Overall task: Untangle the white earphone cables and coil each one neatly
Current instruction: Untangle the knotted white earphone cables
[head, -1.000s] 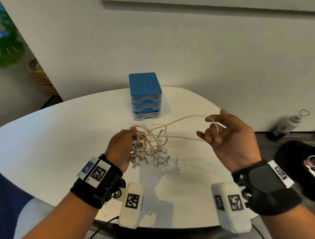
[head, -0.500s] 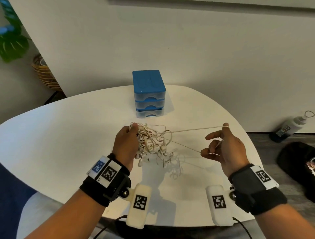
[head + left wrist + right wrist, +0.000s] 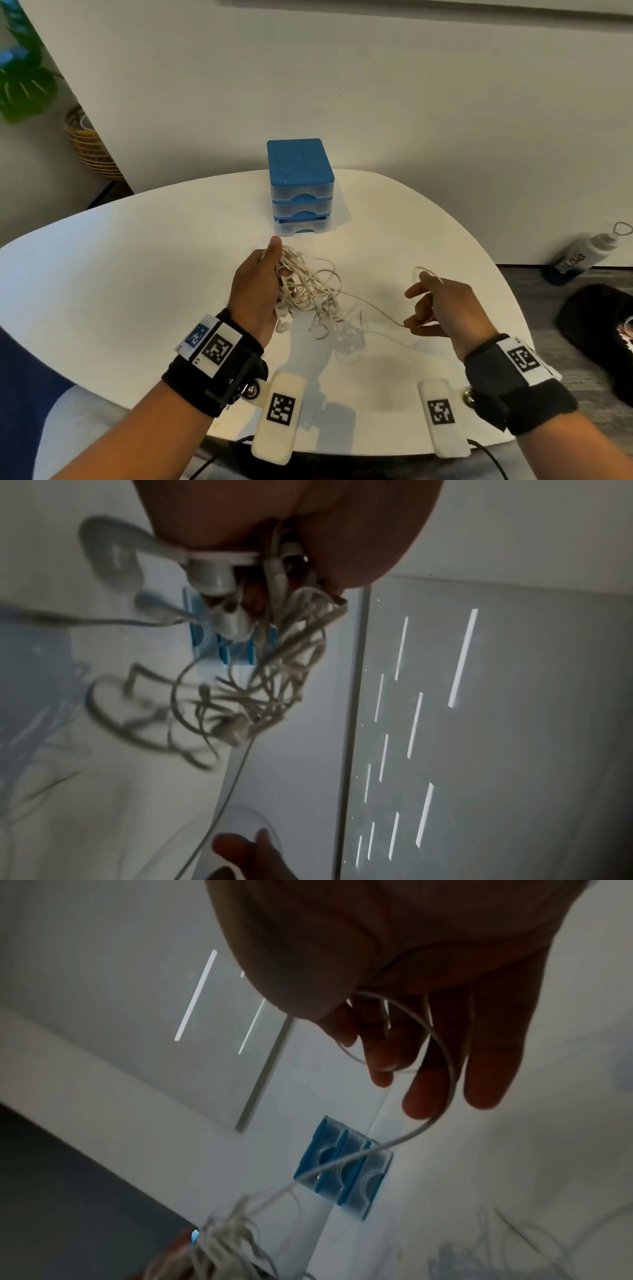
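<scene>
A tangled bundle of white earphone cables (image 3: pixel 308 291) hangs above the white table (image 3: pixel 137 274). My left hand (image 3: pixel 260 284) grips its left side, fingers curled round the wires; the left wrist view shows earbuds (image 3: pixel 219 574) and loops dangling from the palm. One thin strand (image 3: pixel 373 308) runs from the bundle to my right hand (image 3: pixel 431 305), which holds it looped round its curled fingers. In the right wrist view that strand (image 3: pixel 441 1047) arcs across the fingers (image 3: pixel 486 1056) and leads down to the bundle (image 3: pixel 226 1240).
A small blue drawer unit (image 3: pixel 300 186) stands at the table's far middle. On the floor to the right lie a bottle (image 3: pixel 582 255) and a black bag (image 3: pixel 599 329). A wicker basket (image 3: pixel 89 144) and a plant (image 3: pixel 24 78) are at the far left.
My right hand has dropped lower and closer to the bundle, so the strand that was pulled taut now sags. The left hand keeps its grip on the bundle.
</scene>
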{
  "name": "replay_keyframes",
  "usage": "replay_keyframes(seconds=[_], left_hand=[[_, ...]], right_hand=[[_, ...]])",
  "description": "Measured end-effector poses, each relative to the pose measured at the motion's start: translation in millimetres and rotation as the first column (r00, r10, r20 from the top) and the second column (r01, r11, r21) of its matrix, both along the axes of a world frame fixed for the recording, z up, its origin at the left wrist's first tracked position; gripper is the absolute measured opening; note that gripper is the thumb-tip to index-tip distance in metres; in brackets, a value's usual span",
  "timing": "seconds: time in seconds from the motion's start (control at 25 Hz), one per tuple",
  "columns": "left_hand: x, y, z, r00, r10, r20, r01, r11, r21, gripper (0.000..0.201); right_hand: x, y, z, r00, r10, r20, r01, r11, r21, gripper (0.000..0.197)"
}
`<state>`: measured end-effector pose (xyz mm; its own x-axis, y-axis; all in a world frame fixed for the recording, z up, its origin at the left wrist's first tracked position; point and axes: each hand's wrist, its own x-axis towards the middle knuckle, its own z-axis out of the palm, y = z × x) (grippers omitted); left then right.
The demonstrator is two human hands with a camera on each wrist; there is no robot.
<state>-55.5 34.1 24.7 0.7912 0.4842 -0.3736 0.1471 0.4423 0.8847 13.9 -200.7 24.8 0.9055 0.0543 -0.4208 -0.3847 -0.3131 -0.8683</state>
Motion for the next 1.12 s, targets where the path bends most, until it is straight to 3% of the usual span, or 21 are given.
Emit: replay_keyframes(seconds=[0.12,0.24,0.32,0.36,0.44,0.56,0.64,0.72,0.92,1.12], left_hand=[[-4,-3,13,0.992,-0.091,0.088,0.088,0.996,0.032,0.038],[-8,-2,21,0.986,-0.141,0.087,0.13,0.984,0.126,0.03],[-8,-1,24,0.981,-0.153,0.116,0.139,0.983,0.122,0.028],[-7,0,24,0.979,-0.164,0.121,0.149,0.981,0.125,0.029],[-7,-1,22,0.973,-0.194,0.126,0.176,0.974,0.145,0.031],[-10,-6,19,0.968,-0.213,0.136,0.192,0.969,0.153,0.031],[-11,-11,20,0.96,-0.237,0.15,0.215,0.965,0.147,0.028],[-11,-17,20,0.949,-0.266,0.167,0.245,0.96,0.137,0.025],[-17,-34,13,0.891,-0.41,0.194,0.378,0.907,0.183,0.029],[-17,-26,6,0.851,-0.519,0.083,0.467,0.819,0.334,0.048]], right_hand=[[-5,7,-8,0.995,0.1,-0.016,-0.101,0.992,-0.071,0.019],[-8,11,-14,0.971,0.232,-0.05,-0.237,0.941,-0.24,0.034],[-12,13,-14,0.946,0.305,0.106,-0.232,0.871,-0.433,0.047],[-16,16,-11,0.921,0.315,0.231,-0.184,0.871,-0.455,0.046],[-26,24,-1,0.816,0.3,0.493,-0.119,0.923,-0.365,0.033],[-46,40,17,0.572,0.257,0.779,-0.148,0.966,-0.211,0.009],[-58,47,25,0.454,0.255,0.854,-0.18,0.965,-0.192,0.009],[-61,51,25,0.409,0.324,0.853,-0.215,0.943,-0.254,0.01],[-52,47,8,0.465,0.522,0.715,-0.216,0.85,-0.481,0.016],[-34,35,11,0.69,0.384,0.613,-0.253,0.922,-0.293,0.006]])
